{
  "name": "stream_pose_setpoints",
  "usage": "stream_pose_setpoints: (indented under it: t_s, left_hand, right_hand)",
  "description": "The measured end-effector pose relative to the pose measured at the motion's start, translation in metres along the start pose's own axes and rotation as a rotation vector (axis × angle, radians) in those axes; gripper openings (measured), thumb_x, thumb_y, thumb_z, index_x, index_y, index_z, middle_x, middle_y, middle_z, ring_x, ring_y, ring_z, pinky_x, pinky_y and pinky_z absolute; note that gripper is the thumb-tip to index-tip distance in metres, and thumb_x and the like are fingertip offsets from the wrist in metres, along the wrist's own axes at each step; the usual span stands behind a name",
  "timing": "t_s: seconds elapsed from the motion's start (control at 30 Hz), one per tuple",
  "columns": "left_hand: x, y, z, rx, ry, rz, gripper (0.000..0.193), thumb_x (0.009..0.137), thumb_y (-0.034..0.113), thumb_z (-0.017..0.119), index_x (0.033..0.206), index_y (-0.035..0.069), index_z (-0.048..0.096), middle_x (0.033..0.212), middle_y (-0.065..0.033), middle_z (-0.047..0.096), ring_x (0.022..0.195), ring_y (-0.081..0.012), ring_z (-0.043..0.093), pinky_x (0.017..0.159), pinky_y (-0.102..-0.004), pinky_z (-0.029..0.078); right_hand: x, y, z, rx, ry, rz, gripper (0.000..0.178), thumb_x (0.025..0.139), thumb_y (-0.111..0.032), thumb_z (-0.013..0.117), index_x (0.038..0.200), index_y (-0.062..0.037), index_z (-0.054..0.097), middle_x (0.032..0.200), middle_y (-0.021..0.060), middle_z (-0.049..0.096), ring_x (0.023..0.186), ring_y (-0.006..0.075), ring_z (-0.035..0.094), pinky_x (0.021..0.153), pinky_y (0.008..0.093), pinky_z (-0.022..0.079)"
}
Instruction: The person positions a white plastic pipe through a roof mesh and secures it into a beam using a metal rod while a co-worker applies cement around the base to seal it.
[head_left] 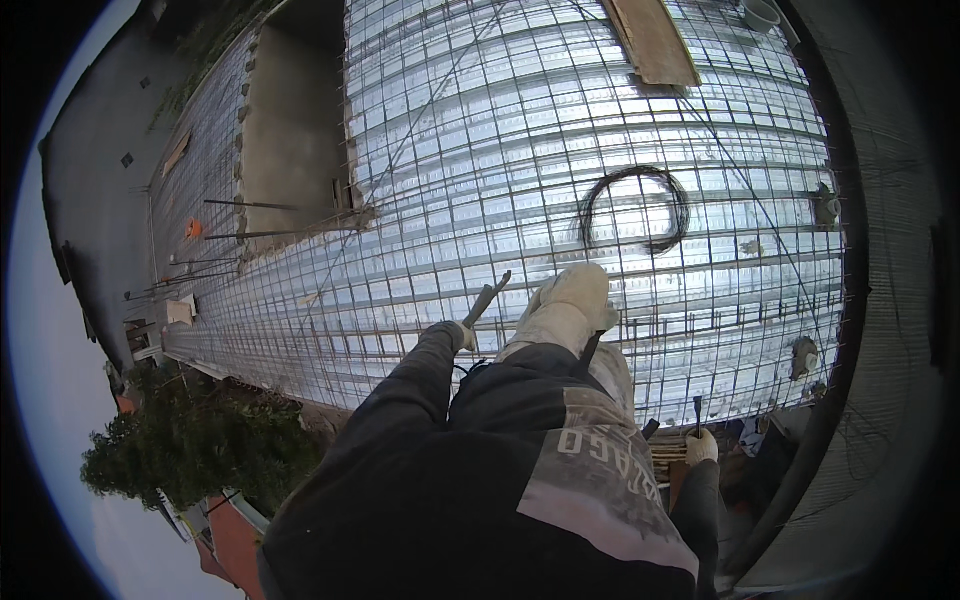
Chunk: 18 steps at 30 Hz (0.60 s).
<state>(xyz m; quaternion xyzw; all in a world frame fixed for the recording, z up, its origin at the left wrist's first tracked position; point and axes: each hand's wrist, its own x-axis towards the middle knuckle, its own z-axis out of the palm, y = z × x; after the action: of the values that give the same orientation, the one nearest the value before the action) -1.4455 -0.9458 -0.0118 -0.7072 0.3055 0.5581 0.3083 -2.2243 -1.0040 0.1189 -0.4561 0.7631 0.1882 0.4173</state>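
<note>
My left hand [466, 336], in a pale glove, is closed on a dark pliers-like tool [487, 298] with a split end, which points ahead over the steel mesh [450, 190]. Down at the right, my gloved right hand [703, 448] grips a slim dark tool [698, 412] that stands up from the fist and widens at its tip; its exact kind cannot be made out. A coil of dark wire [684, 208] lies on the mesh ahead of my light-coloured trouser leg [570, 297].
Shiny ribbed metal decking [560, 160] lies under the rebar grid. A rectangular opening [290, 130] with rods along its edge is at the far left. A wooden board [655, 45] and a white bucket [761, 15] are at the far right. Trees [200, 435] stand beyond the left edge.
</note>
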Motion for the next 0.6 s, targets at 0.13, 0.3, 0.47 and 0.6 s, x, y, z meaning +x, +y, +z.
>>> stream_pose_setpoints:
  t_s: [0.13, 0.3, 0.47, 0.6]
  left_hand:
    - [-0.083, 0.078, -0.006, 0.030, 0.031, -0.042, 0.059, 0.074, 0.045, 0.094, 0.118, 0.008, 0.080, 0.114, -0.0159, 0.079, 0.104, -0.0270, 0.075, 0.090, -0.0443, 0.059]
    - [-0.062, 0.166, -0.016, 0.027, -0.047, 0.005, 0.049, 0.076, 0.038, 0.094, 0.114, 0.009, 0.082, 0.112, -0.0165, 0.079, 0.102, -0.0259, 0.075, 0.088, -0.0442, 0.059]
    - [0.016, 0.214, -0.049, 0.133, -0.081, 0.076, 0.032, 0.088, 0.032, 0.084, 0.115, 0.015, 0.084, 0.113, -0.0161, 0.079, 0.097, -0.0207, 0.076, 0.088, -0.0414, 0.059]
    - [0.021, 0.303, -0.126, 0.127, -0.050, 0.076, 0.060, 0.076, 0.043, 0.092, 0.121, 0.006, 0.079, 0.117, -0.0189, 0.077, 0.107, -0.0305, 0.074, 0.093, -0.0483, 0.058]
  right_hand:
    - [0.023, -0.031, -0.106, 0.058, 0.056, 0.024, 0.022, 0.091, -0.016, 0.065, 0.105, 0.0006, 0.071, 0.087, 0.0183, 0.073, 0.081, 0.0319, 0.071, 0.078, 0.0443, 0.054]
    - [0.082, -0.056, -0.179, 0.007, 0.088, -0.037, 0.026, 0.094, -0.024, 0.064, 0.107, -0.0017, 0.071, 0.092, 0.0202, 0.075, 0.090, 0.0360, 0.074, 0.082, 0.0457, 0.055]
    - [0.118, -0.123, -0.224, -0.247, 0.043, -0.169, 0.030, 0.095, -0.032, 0.066, 0.111, -0.0078, 0.073, 0.101, 0.0212, 0.076, 0.102, 0.0423, 0.072, 0.089, 0.0518, 0.055]
    - [0.131, -0.136, -0.261, -0.221, -0.001, -0.065, 0.032, 0.094, -0.034, 0.066, 0.114, -0.0095, 0.074, 0.106, 0.0238, 0.075, 0.107, 0.0437, 0.071, 0.094, 0.0507, 0.055]
